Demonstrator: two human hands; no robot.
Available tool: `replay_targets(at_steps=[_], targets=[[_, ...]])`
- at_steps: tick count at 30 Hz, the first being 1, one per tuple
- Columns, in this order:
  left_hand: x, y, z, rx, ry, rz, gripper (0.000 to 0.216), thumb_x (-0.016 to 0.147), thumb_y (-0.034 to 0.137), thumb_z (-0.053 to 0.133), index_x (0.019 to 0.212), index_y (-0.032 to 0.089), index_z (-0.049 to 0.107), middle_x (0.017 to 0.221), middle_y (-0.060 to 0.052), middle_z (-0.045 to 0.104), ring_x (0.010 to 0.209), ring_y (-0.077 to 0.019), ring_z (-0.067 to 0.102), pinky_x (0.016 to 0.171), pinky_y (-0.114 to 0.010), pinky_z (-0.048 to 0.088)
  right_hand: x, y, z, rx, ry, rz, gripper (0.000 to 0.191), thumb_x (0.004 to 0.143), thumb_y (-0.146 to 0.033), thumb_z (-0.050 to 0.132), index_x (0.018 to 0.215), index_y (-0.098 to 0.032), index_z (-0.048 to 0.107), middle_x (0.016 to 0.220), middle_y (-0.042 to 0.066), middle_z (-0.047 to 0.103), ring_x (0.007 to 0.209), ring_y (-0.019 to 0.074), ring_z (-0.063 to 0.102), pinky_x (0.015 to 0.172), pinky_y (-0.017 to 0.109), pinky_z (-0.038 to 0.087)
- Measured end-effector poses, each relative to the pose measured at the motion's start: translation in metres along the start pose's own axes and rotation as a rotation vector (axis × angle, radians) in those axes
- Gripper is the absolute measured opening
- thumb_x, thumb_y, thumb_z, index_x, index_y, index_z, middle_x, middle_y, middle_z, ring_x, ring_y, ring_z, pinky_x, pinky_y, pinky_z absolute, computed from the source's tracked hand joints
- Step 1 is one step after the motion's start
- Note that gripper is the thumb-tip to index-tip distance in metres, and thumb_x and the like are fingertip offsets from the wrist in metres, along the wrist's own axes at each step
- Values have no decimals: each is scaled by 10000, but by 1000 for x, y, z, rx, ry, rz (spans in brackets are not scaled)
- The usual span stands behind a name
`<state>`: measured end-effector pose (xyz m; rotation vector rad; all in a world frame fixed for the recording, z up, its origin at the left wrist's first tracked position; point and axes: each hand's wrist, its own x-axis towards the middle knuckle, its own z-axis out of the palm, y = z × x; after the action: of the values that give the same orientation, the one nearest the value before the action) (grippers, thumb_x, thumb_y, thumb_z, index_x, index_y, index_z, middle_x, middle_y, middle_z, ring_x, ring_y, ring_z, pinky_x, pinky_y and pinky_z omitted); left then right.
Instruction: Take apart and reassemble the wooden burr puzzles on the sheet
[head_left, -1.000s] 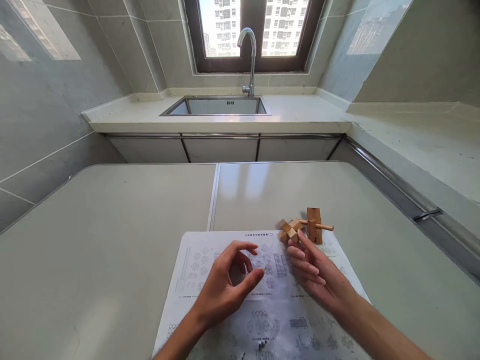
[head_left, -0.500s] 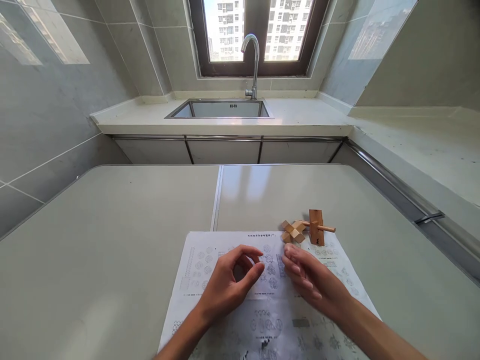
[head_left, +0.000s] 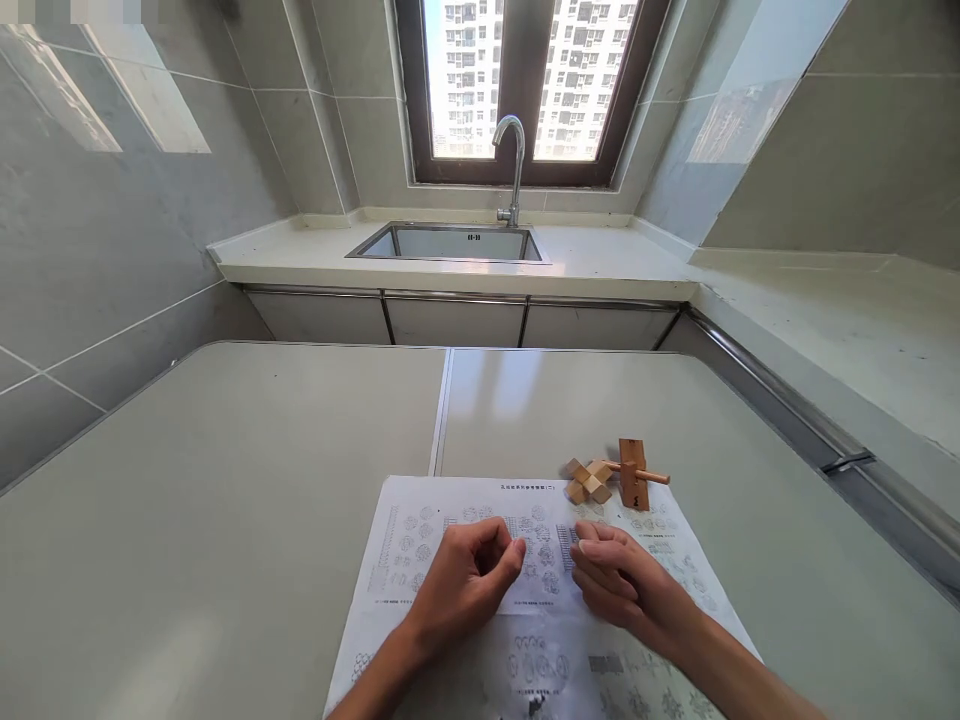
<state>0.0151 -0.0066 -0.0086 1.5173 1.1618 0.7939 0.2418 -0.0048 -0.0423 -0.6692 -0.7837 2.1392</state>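
Observation:
My left hand [head_left: 476, 572] is above the printed paper sheet [head_left: 401, 625], fingers curled in and thumb against the index finger; nothing shows in it. To the right, my right hand [head_left: 630, 580] is loosely closed over the sheet, likewise with nothing visible in it. Just beyond that hand, a wooden burr puzzle [head_left: 589, 481] of pale crossed blocks rests at the sheet's top edge. Beside it is a darker flat wooden piece [head_left: 634, 475] with a round wooden stick [head_left: 656, 477] across it. Neither hand touches these wooden pieces.
The light table [head_left: 247, 500] has a seam down its middle. Beyond it stands a counter [head_left: 600, 245] with a sink [head_left: 450, 243] and a curved tap [head_left: 514, 170] under a window. Tiled walls rise on both sides, and a ledge [head_left: 840, 320] runs along the right.
Both hands have drawn their fingers in; the left's thumb and fingers have come together. The camera view has tilted up slightly. The wooden pieces and the sheet lie as before.

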Motion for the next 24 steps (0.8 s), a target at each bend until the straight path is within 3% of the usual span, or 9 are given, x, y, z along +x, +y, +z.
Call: replay_targets(at_steps=[13, 19, 24], targets=[[-1, -3, -2, 48, 42, 45, 512, 972, 449, 517, 588, 223, 267, 581, 63, 235, 556, -107, 229, 523, -282, 197, 2, 4, -4, 24, -46, -25, 545, 900, -303, 764, 566, -219, 341, 442, -119, 270, 370, 36, 170, 398, 205, 167], [-1, -4, -5, 35, 102, 13, 521, 1002, 488, 472, 574, 210, 368, 574, 52, 288, 549, -112, 281, 525, -276, 231, 2, 6, -4, 48, -60, -31, 538, 909, -307, 762, 570, -215, 354, 446, -118, 266, 373, 35, 174, 396, 197, 175], [1, -7, -6, 37, 125, 13, 519, 998, 495, 481, 581, 209, 366, 577, 49, 311, 552, -111, 290, 527, -273, 239, 3, 4, -1, 51, -55, -31, 553, 899, -301, 769, 570, -221, 332, 448, -118, 263, 375, 35, 171, 396, 199, 178]])
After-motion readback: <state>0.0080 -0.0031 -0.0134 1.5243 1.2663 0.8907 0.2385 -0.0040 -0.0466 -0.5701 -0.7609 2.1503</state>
